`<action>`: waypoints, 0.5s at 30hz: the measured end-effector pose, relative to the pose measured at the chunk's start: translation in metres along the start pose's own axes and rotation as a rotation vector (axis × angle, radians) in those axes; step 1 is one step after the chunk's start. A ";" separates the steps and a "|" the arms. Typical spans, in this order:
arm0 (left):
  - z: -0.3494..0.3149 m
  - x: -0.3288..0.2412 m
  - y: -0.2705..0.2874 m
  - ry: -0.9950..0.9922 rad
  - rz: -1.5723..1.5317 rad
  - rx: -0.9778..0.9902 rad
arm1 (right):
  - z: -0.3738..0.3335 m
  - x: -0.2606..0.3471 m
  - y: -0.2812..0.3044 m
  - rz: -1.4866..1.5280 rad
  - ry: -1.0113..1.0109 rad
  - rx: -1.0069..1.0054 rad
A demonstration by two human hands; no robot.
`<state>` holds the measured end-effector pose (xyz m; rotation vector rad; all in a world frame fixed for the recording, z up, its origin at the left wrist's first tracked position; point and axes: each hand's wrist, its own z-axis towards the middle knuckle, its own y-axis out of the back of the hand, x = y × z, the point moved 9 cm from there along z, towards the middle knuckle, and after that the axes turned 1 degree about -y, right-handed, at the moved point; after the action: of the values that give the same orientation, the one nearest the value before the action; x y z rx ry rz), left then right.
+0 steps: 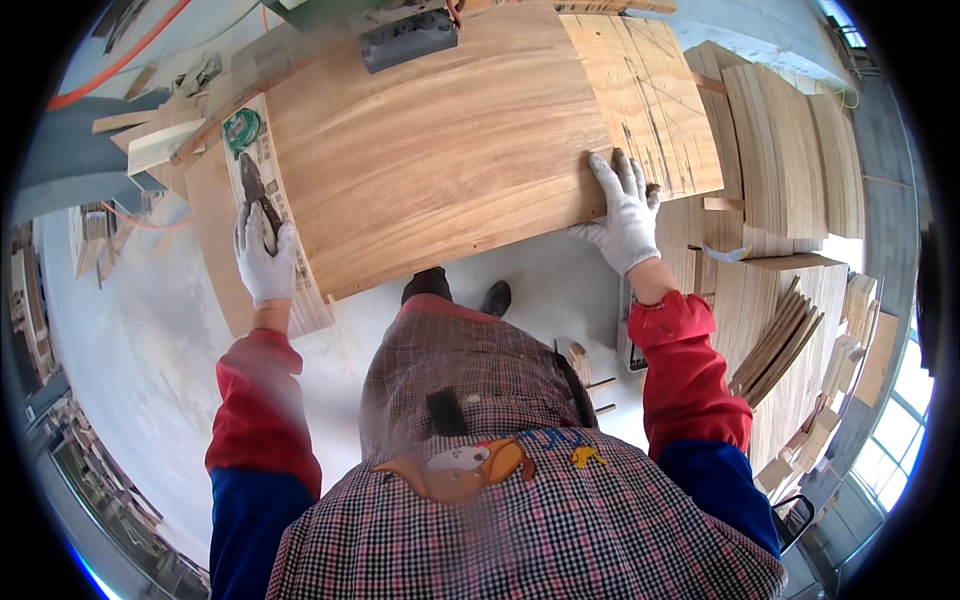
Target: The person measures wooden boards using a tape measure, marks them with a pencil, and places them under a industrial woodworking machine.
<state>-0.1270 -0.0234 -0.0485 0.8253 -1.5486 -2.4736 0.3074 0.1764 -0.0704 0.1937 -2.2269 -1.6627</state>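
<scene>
A broad, smooth wooden panel [440,150] lies in front of me, with a paler plywood board [650,100] along its right side bearing dark lines. My right hand [628,220], in a white glove with darkened fingertips, rests spread on the panel's near right corner, by the plywood. At the left edge, my gloved left hand [266,265] has its thumb and fingers on either side of a narrow dark hand tool [254,185]; its exact kind is unclear. Beneath the tool runs a pale printed strip [283,205]. A green tape measure [241,130] sits at the strip's far end.
A dark grey metal block [408,42] stands on the panel's far edge. Wood offcuts [160,145] lie at the far left, near an orange hose [120,62]. Tall stacks of boards [790,150] fill the right side, with thin wooden strips [780,345] leaning nearer me.
</scene>
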 end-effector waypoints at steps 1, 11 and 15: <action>0.000 0.001 0.000 0.000 0.004 0.000 | 0.000 0.000 0.000 -0.003 0.000 -0.001; 0.000 0.002 -0.001 0.035 0.021 0.012 | 0.000 0.000 -0.001 0.002 -0.019 0.021; -0.001 0.001 -0.001 0.042 0.024 0.013 | -0.001 0.000 0.000 0.010 -0.015 0.013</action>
<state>-0.1276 -0.0244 -0.0500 0.8494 -1.5528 -2.4160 0.3075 0.1756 -0.0702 0.1738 -2.2464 -1.6493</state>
